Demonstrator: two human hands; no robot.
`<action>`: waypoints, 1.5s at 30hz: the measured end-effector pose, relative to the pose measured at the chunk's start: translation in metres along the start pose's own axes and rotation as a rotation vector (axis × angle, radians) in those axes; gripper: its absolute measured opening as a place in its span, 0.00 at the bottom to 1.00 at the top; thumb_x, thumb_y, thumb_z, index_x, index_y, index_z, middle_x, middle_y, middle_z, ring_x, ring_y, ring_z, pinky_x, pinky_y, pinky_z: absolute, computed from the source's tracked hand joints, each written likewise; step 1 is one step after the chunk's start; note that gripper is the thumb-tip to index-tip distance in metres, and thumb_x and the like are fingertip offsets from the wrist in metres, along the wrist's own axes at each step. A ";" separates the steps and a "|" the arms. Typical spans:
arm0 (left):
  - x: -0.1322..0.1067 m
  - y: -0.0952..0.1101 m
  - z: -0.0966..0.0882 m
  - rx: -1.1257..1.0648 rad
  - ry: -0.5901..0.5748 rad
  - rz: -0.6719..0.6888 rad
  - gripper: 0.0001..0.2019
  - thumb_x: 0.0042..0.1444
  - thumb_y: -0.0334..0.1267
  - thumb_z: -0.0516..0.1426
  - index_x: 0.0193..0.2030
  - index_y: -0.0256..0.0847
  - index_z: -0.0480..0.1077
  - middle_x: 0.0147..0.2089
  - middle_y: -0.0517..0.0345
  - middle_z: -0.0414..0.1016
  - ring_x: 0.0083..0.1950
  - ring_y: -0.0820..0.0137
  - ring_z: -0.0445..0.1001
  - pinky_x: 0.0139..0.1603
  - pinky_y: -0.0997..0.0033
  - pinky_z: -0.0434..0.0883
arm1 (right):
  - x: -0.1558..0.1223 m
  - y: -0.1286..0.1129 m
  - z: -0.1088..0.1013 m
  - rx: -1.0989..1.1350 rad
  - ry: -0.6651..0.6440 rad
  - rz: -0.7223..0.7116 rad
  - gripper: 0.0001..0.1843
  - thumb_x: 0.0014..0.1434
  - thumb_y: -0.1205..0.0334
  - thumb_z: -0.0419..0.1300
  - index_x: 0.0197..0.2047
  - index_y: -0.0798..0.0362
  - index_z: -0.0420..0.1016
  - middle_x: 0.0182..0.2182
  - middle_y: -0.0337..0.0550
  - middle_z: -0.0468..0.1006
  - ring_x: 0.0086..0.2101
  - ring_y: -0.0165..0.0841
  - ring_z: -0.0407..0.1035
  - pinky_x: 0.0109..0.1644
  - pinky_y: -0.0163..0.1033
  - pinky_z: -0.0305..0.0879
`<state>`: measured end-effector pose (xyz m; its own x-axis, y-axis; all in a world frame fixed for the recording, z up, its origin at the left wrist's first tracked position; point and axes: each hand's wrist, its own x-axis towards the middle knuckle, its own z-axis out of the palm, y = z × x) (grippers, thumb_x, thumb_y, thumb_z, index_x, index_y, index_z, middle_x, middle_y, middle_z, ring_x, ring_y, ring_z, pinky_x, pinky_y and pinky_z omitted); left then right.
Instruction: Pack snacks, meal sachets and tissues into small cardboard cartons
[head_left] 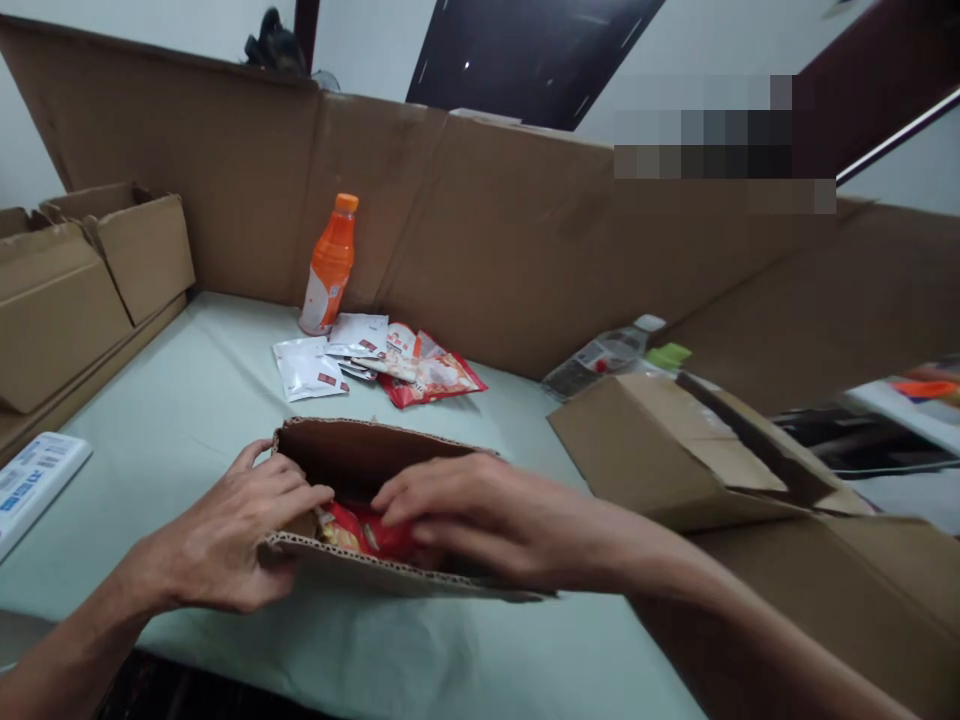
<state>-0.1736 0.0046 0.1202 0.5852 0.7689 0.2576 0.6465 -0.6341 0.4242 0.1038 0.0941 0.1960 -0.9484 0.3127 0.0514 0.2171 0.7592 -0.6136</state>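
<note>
A small open cardboard box (pixel 390 430) rests near the front of the green-covered table. My left hand (pixel 240 530) is closed around its left end, with the fingertips over the rim and inside. Within the box lies a red packet (pixel 375 532) with a yellowish printed part. My right hand (pixel 487 515) reaches in from the right, its fingers closed on the red packet; some fingers are hidden by the box and slightly blurred. Behind the box lie white sachets (pixel 311 370) and a red-and-white food packet (pixel 442 375).
An orange drink bottle (pixel 330 265) stands at the back against a cardboard wall (pixel 525 250). Cardboard boxes stand at left (pixel 60 300) and right (pixel 645 450). A clear plastic bottle (pixel 600 358) leans behind the right box. A white-and-blue carton (pixel 41 485) lies at far left.
</note>
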 end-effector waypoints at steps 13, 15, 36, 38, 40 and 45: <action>-0.004 -0.007 0.032 0.022 0.165 -0.036 0.20 0.55 0.28 0.56 0.54 0.49 0.69 0.44 0.57 0.80 0.56 0.58 0.76 0.75 0.42 0.55 | 0.129 0.201 0.031 -0.001 0.441 0.753 0.10 0.56 0.57 0.67 0.32 0.54 0.74 0.33 0.46 0.79 0.40 0.39 0.74 0.43 0.40 0.66; -0.005 -0.016 0.046 0.101 0.252 -0.011 0.19 0.59 0.23 0.51 0.51 0.50 0.70 0.40 0.60 0.80 0.54 0.61 0.77 0.76 0.44 0.52 | 0.144 0.214 0.043 0.013 0.471 0.804 0.13 0.52 0.57 0.70 0.33 0.53 0.72 0.35 0.47 0.79 0.43 0.41 0.73 0.43 0.40 0.64; 0.007 -0.005 0.007 -0.021 0.082 -0.015 0.20 0.45 0.33 0.57 0.48 0.46 0.71 0.48 0.54 0.79 0.54 0.55 0.75 0.67 0.44 0.61 | -0.020 -0.002 -0.020 0.213 1.326 -0.028 0.15 0.53 0.62 0.75 0.34 0.42 0.72 0.26 0.32 0.79 0.27 0.35 0.78 0.25 0.40 0.78; 0.007 -0.005 0.006 -0.011 0.075 -0.013 0.19 0.45 0.34 0.57 0.47 0.46 0.71 0.48 0.53 0.79 0.54 0.54 0.75 0.66 0.43 0.64 | -0.030 -0.015 -0.004 0.161 1.220 0.025 0.08 0.58 0.62 0.71 0.36 0.41 0.77 0.28 0.35 0.82 0.26 0.35 0.78 0.26 0.41 0.79; 0.006 -0.005 0.006 -0.006 0.079 -0.007 0.19 0.46 0.34 0.58 0.48 0.45 0.71 0.50 0.52 0.77 0.56 0.54 0.74 0.65 0.43 0.66 | -0.036 -0.014 0.009 0.108 1.032 0.117 0.03 0.61 0.63 0.67 0.38 0.43 0.80 0.30 0.37 0.84 0.26 0.35 0.79 0.29 0.41 0.80; -0.002 -0.003 0.012 0.024 0.155 -0.025 0.23 0.49 0.31 0.61 0.54 0.42 0.72 0.73 0.39 0.56 0.73 0.43 0.59 0.67 0.37 0.68 | -0.034 0.007 0.019 0.079 0.647 0.294 0.12 0.60 0.67 0.57 0.41 0.50 0.82 0.31 0.38 0.83 0.28 0.32 0.80 0.31 0.36 0.78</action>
<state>-0.1705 0.0036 0.1078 0.4874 0.7864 0.3794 0.6721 -0.6153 0.4119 0.1332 0.0779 0.1751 -0.5204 0.7928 0.3172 0.4026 0.5554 -0.7276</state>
